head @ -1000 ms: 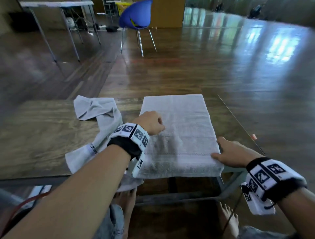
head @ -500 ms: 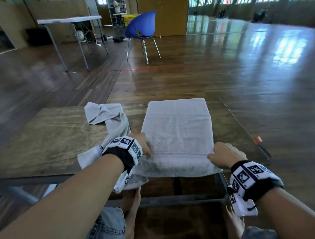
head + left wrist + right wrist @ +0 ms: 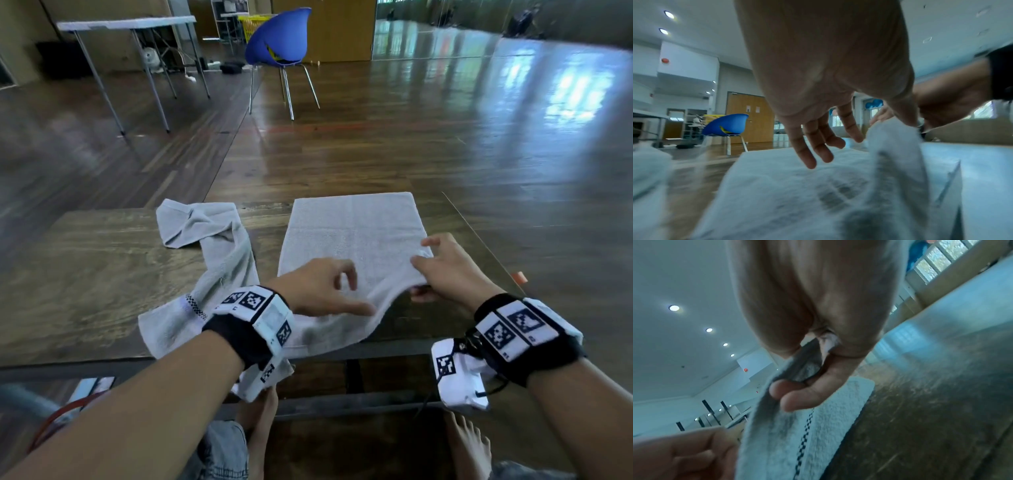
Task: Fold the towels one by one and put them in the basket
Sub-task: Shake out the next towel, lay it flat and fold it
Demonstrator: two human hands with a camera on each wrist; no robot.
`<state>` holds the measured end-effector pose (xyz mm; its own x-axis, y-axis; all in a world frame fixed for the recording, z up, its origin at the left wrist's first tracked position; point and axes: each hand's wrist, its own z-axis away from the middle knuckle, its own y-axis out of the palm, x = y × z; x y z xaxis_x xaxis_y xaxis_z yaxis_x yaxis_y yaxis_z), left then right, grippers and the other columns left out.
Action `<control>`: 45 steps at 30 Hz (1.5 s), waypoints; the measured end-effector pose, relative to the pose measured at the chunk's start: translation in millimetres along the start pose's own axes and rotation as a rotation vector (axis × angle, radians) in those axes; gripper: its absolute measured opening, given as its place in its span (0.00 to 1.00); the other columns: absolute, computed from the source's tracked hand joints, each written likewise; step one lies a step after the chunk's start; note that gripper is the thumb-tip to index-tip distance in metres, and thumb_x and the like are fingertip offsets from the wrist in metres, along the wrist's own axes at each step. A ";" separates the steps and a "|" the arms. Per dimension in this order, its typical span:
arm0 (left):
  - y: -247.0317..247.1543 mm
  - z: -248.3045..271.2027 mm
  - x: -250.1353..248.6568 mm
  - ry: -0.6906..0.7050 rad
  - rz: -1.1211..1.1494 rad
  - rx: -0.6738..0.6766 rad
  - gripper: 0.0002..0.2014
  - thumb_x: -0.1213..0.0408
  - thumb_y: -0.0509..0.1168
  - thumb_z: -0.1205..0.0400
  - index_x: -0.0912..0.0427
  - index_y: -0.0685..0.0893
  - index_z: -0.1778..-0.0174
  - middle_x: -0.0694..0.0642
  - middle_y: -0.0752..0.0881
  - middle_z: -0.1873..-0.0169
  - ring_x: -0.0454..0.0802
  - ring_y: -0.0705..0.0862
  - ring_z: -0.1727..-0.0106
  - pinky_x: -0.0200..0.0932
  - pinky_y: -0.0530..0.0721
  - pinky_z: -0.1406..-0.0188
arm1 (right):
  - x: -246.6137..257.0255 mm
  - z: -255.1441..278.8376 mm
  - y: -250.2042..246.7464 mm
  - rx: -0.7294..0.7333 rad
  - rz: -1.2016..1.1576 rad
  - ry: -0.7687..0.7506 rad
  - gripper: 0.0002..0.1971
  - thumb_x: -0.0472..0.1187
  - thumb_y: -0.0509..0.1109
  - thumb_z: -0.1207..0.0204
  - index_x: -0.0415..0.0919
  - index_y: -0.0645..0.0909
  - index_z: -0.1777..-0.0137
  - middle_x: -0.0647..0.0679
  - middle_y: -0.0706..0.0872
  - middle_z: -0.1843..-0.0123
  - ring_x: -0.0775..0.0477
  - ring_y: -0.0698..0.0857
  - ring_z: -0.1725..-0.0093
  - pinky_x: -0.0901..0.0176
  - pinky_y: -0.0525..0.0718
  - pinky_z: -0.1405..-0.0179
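Note:
A half-folded grey towel (image 3: 352, 233) lies flat on the wooden table (image 3: 85, 274), its long side running away from me. My right hand (image 3: 421, 274) pinches the towel's near right corner between thumb and fingers and holds it lifted off the table; the right wrist view shows the same grip (image 3: 797, 386) on the edge. My left hand (image 3: 342, 291) hovers over the towel's near edge with loosely spread fingers (image 3: 818, 154), its thumb against the raised fold. A second, crumpled grey towel (image 3: 219, 253) lies to the left. No nearby basket shows.
The table's right edge (image 3: 479, 240) runs close to my right hand, with an orange tag (image 3: 519, 277) on it. A blue chair (image 3: 277, 37) and a folding table (image 3: 126, 25) stand far back on the wood floor. My bare feet (image 3: 469, 445) are under the table.
My right hand has gripped the near right corner and lifted it up and forward. My left hand has left the near left corner and moved right over the near edge.

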<state>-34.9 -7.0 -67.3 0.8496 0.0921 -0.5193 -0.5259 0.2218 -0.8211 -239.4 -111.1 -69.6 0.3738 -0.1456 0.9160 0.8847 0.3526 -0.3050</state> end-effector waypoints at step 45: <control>-65.2 -16.0 60.0 -0.232 0.065 -0.728 0.16 0.69 0.61 0.22 0.53 0.71 0.76 0.49 0.77 0.76 0.49 0.75 0.71 0.43 0.66 0.75 | 4.5 -20.2 -69.3 -0.056 0.817 -0.406 0.04 0.48 0.72 0.19 0.50 0.85 0.55 0.51 0.89 0.59 0.49 0.86 0.65 0.59 0.79 0.70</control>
<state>49.7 -31.4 -48.7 0.7603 0.3023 -0.5749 -0.4001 -0.4793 -0.7811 -293.4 -154.8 -49.6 0.7721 0.4698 0.4279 0.4043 0.1564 -0.9012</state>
